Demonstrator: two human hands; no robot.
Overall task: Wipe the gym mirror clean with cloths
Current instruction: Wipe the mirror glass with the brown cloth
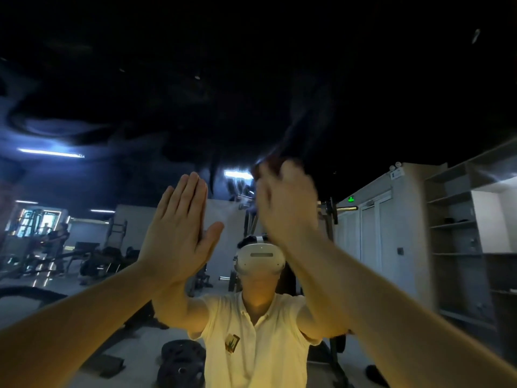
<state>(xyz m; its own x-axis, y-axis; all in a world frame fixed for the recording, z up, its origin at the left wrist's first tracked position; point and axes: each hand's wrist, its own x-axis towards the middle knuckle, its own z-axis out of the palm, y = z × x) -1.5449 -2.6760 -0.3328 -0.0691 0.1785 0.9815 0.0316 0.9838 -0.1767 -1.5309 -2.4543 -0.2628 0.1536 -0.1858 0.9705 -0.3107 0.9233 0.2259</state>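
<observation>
The gym mirror fills the whole view, with hazy smears across its dark upper part. My left hand lies flat against the glass, fingers straight and together, its reflection touching it palm to palm. My right hand is raised higher against the glass and is motion-blurred. Its fingers curl round a dark reddish cloth, of which only a small edge shows above the knuckles. My own reflection in a pale polo shirt and white headset stands directly behind both arms.
Reflected in the mirror are weight plates on the floor, gym machines at the left, another person far left, white doors and open shelves at the right.
</observation>
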